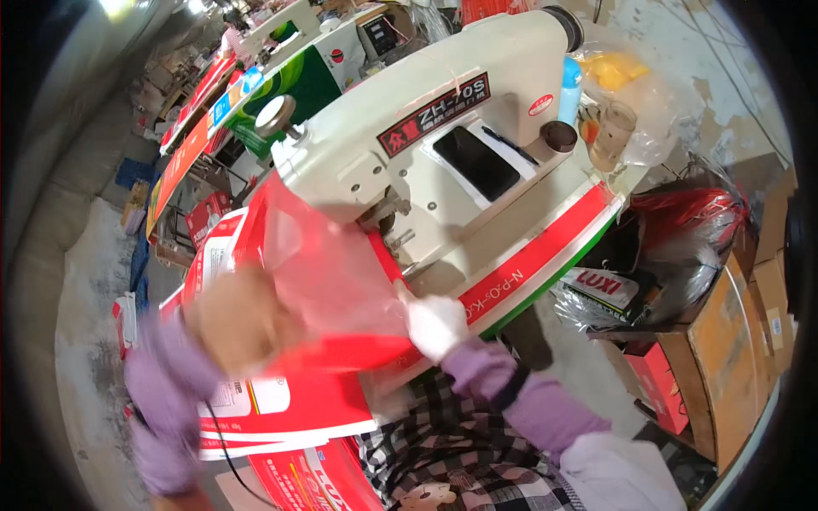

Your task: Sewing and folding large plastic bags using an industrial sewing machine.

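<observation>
A red plastic woven bag [328, 255], partly see-through and smeared by motion, stretches in front of the sewing machine [358, 175]. Its upper edge lies along the needle area. My left hand [243, 319], also blurred, is at the bag's left side, and its fingers cannot be made out. In a white glove with bare fingertips, my right hand [434, 326] pinches the bag's right edge, just below the needle area. A stack of red and white printed bags [319, 404] lies under my left hand.
A black phone [475, 163] and a pen [509, 146] lie on the machine's bed. Beyond them stand a brown cup [560, 136], a clear cup [613, 136] and a blue bottle [570, 92]. Cardboard boxes [720, 366] are at the right. Another person [233, 38] is far off.
</observation>
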A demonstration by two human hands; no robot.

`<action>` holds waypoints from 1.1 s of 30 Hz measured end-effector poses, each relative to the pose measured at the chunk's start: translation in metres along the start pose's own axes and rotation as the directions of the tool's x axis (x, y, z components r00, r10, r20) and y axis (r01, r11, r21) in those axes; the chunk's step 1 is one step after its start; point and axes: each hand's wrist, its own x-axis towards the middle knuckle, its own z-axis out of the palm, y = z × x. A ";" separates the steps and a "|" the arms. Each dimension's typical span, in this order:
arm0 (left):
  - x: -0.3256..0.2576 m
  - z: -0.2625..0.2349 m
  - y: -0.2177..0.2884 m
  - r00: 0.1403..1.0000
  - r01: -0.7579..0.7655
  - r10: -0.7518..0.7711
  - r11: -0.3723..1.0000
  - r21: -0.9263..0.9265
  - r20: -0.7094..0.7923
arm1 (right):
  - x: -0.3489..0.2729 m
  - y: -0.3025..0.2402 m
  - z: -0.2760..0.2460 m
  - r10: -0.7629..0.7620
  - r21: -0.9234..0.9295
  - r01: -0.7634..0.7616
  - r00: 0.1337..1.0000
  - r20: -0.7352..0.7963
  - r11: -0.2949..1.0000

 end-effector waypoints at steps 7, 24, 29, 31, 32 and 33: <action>0.003 0.123 0.133 0.939 0.176 -0.184 0.983 0.055 0.291 | 0.087 -0.026 0.062 0.050 -0.161 -0.044 0.998 0.033 0.986; -0.019 0.018 0.010 0.947 -0.154 0.104 0.977 0.145 0.306 | -0.058 -0.017 -0.001 -0.006 -0.014 0.007 0.997 0.070 1.000; -0.032 0.087 0.110 0.963 0.182 -0.215 0.963 0.197 0.163 | 0.059 -0.036 0.048 -0.023 -0.161 0.026 0.999 0.023 0.987; 0.002 0.149 0.157 0.923 0.053 -0.102 0.989 0.141 0.372 | 0.088 -0.011 0.092 0.061 -0.087 -0.080 0.979 -0.196 0.993; 0.004 0.145 0.163 0.983 0.039 -0.074 0.979 0.202 0.166 | 0.092 -0.017 0.094 0.050 -0.038 -0.056 0.989 -0.141 0.998; -0.007 0.102 0.145 0.974 0.185 -0.193 0.980 -0.074 -0.119 | 0.088 -0.016 0.078 0.075 0.006 -0.074 0.992 -0.101 0.997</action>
